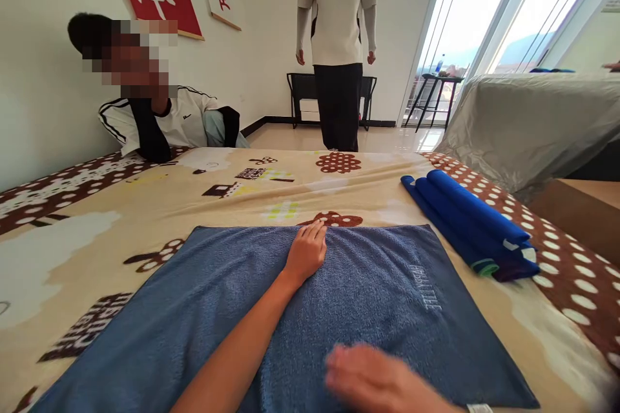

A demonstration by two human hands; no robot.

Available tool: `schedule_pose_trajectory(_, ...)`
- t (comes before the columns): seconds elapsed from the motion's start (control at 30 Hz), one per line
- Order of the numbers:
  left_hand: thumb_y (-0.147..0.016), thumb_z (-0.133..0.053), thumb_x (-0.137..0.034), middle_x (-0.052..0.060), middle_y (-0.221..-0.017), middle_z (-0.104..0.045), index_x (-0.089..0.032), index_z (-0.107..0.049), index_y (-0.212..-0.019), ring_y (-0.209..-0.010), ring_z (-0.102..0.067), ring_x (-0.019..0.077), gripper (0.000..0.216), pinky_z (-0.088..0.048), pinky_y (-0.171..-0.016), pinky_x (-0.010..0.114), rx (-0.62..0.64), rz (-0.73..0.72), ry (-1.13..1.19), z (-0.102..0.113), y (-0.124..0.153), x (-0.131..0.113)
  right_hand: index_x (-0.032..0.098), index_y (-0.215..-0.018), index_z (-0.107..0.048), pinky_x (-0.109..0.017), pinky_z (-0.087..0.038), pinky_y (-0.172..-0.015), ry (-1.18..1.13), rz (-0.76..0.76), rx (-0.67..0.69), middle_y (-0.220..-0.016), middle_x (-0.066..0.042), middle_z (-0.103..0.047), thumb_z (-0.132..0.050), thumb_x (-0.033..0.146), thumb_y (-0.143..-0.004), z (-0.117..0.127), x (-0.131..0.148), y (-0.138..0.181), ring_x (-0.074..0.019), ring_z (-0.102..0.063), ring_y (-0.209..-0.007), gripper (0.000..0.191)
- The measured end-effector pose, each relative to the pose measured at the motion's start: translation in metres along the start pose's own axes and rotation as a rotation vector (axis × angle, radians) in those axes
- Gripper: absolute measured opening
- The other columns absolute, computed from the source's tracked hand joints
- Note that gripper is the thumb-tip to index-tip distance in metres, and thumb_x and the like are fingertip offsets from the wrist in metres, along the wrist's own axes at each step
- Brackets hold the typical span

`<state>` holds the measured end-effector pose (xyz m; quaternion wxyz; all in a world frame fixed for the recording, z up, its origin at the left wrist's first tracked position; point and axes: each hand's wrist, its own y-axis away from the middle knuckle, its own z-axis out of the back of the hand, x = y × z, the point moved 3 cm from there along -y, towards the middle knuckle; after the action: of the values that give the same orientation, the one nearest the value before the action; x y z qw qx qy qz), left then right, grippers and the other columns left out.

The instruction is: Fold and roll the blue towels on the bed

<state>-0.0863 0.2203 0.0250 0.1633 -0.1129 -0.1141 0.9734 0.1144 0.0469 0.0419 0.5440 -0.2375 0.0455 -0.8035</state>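
A blue-grey towel [232, 310] lies spread over the patterned blanket, with embroidered lettering [426, 287] on its right part and a small white tag [479, 408] at its near edge. My left hand [308, 250] rests flat on the towel at the middle of its far edge, fingers stretched out and holding nothing. Over the near part of the towel is my right hand [365, 371], smeared by motion. Its fingers cannot be made out, nor whether it touches the cloth.
Rolled bright blue cloths [469, 219] lie on the blanket [271, 197] at the right. One person [179, 122] leans on the far left edge; another person [338, 26] stands beyond. A covered piece of furniture [537, 116] and a stool [436, 93] stand at the right.
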Motion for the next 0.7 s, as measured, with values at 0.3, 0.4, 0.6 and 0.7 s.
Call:
schedule_pose_trajectory(0.3,-0.103,-0.028,-0.051,0.006,-0.161,-0.033,-0.028,-0.041,-0.15,-0.15,-0.031,0.0238,0.054,-0.027,-0.12,0.054,0.08,-0.009,-0.002,-0.004,0.009,-0.006,0.029,-0.154,-0.039,-0.053,-0.02,-0.123,0.189,-0.658,0.049,-0.161,-0.004,-0.029,-0.028,0.061,-0.102,0.06,-0.217,0.01,-0.0241,-0.024,-0.151,0.062)
schedule_pose_trajectory(0.4,-0.103,-0.027,-0.054,0.006,-0.163,-0.029,-0.029,-0.039,-0.151,-0.151,-0.028,0.0243,0.056,-0.025,-0.12,0.055,0.093,0.012,-0.006,-0.005,0.009,-0.005,0.028,-0.154,-0.037,-0.052,-0.021,-0.123,0.235,-0.726,0.016,-0.163,-0.004,-0.027,-0.024,0.064,-0.101,0.052,-0.24,0.018,-0.0239,-0.023,-0.152,0.066)
schedule_pose_trajectory(0.6,-0.103,-0.03,-0.048,0.01,-0.161,-0.032,-0.025,-0.039,-0.151,-0.15,-0.031,0.0267,0.054,-0.025,-0.119,0.057,0.09,-0.012,-0.007,-0.003,0.008,-0.001,0.02,-0.154,-0.039,-0.045,-0.016,-0.125,0.331,-0.833,-0.075,-0.163,-0.007,-0.027,-0.016,0.062,-0.101,0.059,-0.258,0.046,-0.022,-0.018,-0.153,0.071)
schedule_pose_trajectory(0.7,-0.103,-0.028,-0.03,0.014,-0.158,-0.037,-0.017,-0.043,-0.149,-0.149,-0.032,0.0277,0.05,-0.024,-0.119,0.057,0.081,-0.118,-0.003,0.008,0.016,-0.023,0.016,-0.154,-0.037,-0.049,-0.015,-0.125,0.365,-0.913,-0.097,-0.162,-0.011,-0.028,-0.014,0.062,-0.101,0.057,-0.267,0.059,-0.0257,-0.018,-0.153,0.075)
